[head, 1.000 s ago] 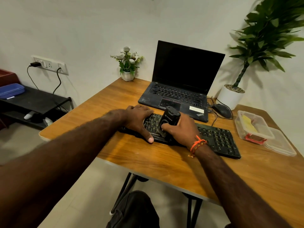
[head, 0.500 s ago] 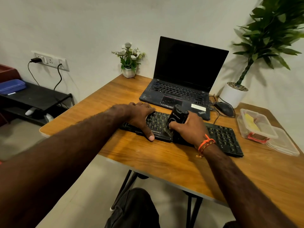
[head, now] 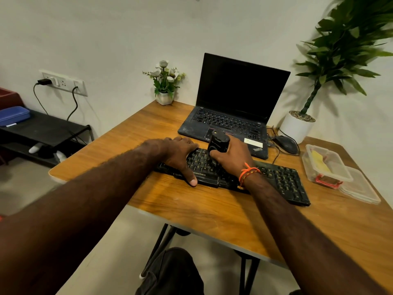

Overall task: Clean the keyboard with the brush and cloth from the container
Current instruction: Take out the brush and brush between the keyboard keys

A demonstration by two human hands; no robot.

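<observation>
A black keyboard lies across the middle of the wooden table. My left hand presses flat on its left end, thumb over the front edge. My right hand grips a black brush by its chunky body, held upright on the keys near the keyboard's middle; its bristles are hidden. A clear plastic container stands open at the right with a yellow cloth inside.
An open black laptop sits behind the keyboard. A black mouse and its cable lie to its right. The container's lid rests beside it. A small flower pot and a large potted plant stand at the back.
My right hand has shifted the brush slightly to the right and farther back along the keys. My left hand stays on the keyboard's left end.
</observation>
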